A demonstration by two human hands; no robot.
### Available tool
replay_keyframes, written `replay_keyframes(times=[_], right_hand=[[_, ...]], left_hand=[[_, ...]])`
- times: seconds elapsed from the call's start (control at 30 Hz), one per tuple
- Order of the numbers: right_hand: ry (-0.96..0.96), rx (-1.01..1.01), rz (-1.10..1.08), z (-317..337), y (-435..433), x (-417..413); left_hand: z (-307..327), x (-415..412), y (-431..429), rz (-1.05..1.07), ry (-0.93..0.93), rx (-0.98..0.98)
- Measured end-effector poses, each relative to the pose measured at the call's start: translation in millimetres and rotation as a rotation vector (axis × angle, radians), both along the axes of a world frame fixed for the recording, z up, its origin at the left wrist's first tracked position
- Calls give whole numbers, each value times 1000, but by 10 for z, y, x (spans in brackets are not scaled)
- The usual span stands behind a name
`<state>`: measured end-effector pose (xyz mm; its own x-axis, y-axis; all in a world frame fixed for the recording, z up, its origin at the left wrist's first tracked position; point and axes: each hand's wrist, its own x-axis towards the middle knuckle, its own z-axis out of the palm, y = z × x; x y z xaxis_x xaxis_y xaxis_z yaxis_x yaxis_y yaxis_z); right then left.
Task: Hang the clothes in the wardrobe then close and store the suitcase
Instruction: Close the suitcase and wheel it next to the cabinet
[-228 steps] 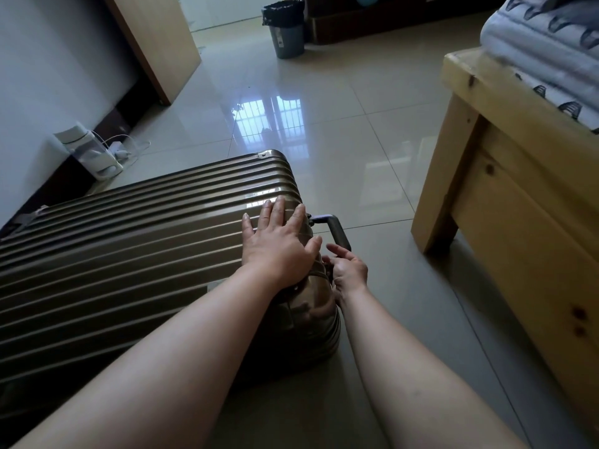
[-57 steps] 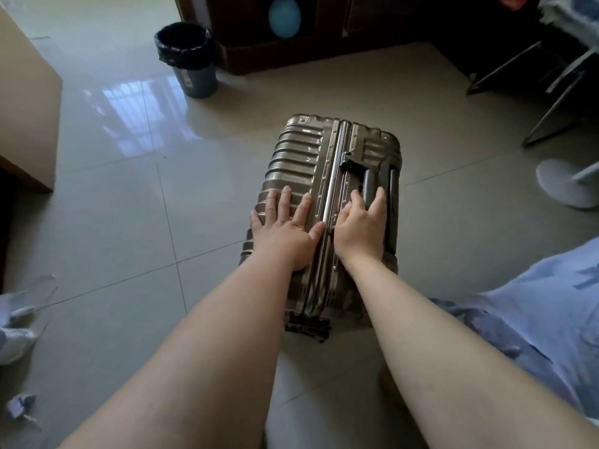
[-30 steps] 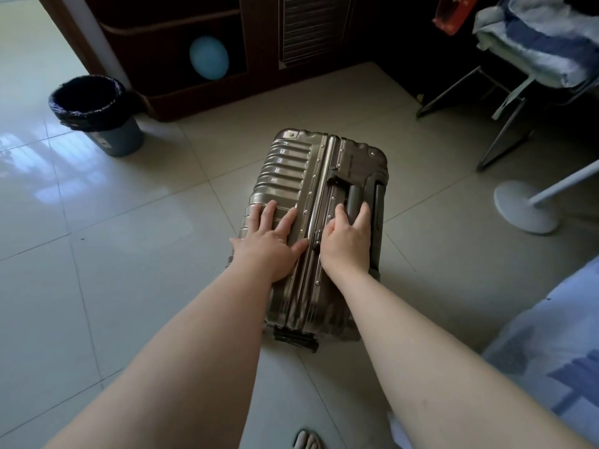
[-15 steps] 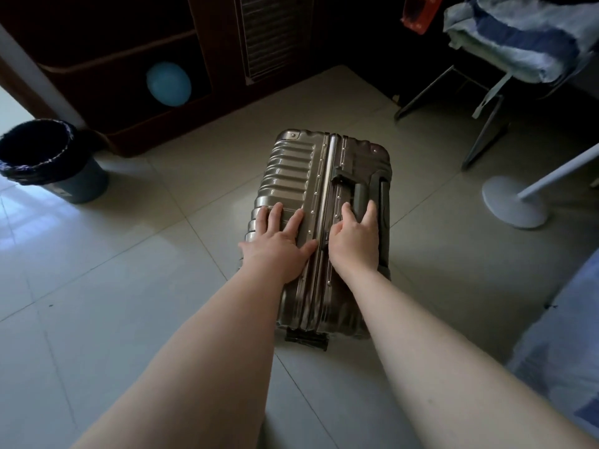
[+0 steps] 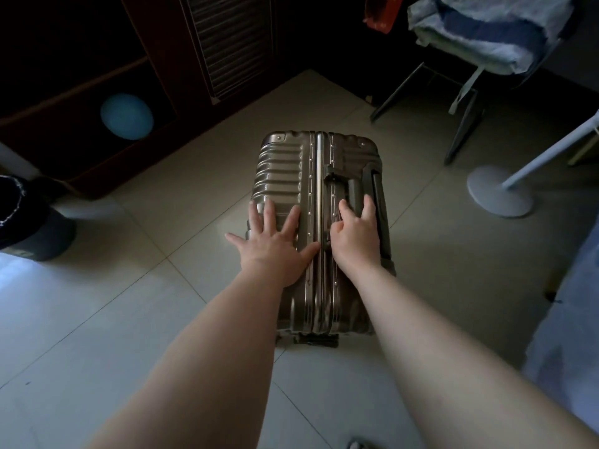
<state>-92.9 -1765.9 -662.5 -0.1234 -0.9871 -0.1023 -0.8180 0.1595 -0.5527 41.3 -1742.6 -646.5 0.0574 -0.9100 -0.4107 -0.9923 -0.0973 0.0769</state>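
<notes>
The bronze ribbed suitcase point(image 5: 285, 170) stands closed and upright on the tiled floor, seen from above, a short way in front of the dark wooden wardrobe point(image 5: 227, 43). My left hand point(image 5: 275, 241) lies flat on its top left half with the fingers spread wide. My right hand point(image 5: 356, 234) rests on the top right half, by the dark pull handle point(image 5: 376, 186). Its outer fingers point forward and its middle fingers seem curled into the handle recess. No clothes lie on or around the case.
A blue balloon point(image 5: 126, 116) sits in the wardrobe's low open shelf. A dark waste bin point(image 5: 29, 218) stands at the left. At the right are a white fan base point(image 5: 499, 191), a folding chair with bedding point(image 5: 486, 30), and pale blue cloth point(image 5: 567, 319).
The case lay flat by a bed frame; since then it stands upright and has rolled toward the dark wardrobe. My left fingers have spread wider. Both hands stay on its top.
</notes>
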Motion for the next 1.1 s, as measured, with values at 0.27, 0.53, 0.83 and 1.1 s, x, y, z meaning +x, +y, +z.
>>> replay_keyframes(times=[0.27,0.53,0.83,1.1], right_hand=[[16,-28,29,-76,-566,-60],[42,-12,85,-97,-1260,-198],[63,-38,104,-98,-1901,-329],[37,-43,103,-137,-2714,-458]], left_hand=[[-102,14,-601,88,155,95],[-45,-135,-1256,158,184,116],[-25,-289,-1860,190,188,104],[-17,-422,-2607,195,186,88]])
